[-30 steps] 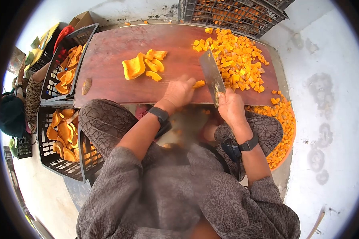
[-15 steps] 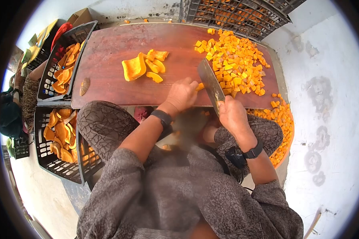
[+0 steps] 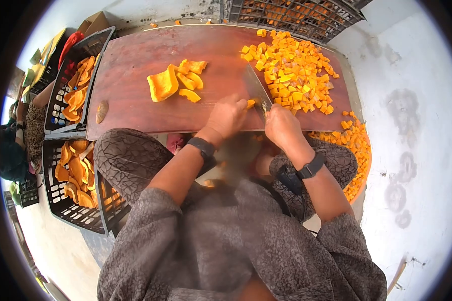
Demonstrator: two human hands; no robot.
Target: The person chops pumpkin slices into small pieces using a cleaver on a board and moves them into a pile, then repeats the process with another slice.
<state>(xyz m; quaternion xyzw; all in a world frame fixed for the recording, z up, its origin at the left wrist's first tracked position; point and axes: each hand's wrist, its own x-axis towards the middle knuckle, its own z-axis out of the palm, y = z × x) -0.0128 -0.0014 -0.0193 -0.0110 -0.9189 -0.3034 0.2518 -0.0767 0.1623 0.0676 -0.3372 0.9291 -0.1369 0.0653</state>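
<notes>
A: Strip point(image 3: 250, 104) look?
B: Orange, just a stubby end showing, near side of desk point(image 3: 216, 45), pinched in left grip point(image 3: 227, 119).
A: Right grip point(image 3: 284, 126)?
B: Wrapped round knife point(image 3: 258, 89) handle. Grey blade beside strip, contact unclear. Orange cubes point(image 3: 297, 75) heaped right.

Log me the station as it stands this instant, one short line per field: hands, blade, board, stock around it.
Left hand: holding a small orange piece beside the blade
Right hand: closed on the knife
Blade: between left hand and cube pile
Board: reddish-brown; cube pile on its right part
Uncut stock on board: one thick slab, several narrower slices
Left side: black crates with large orange pieces
Right side: more cubes below board level
</notes>
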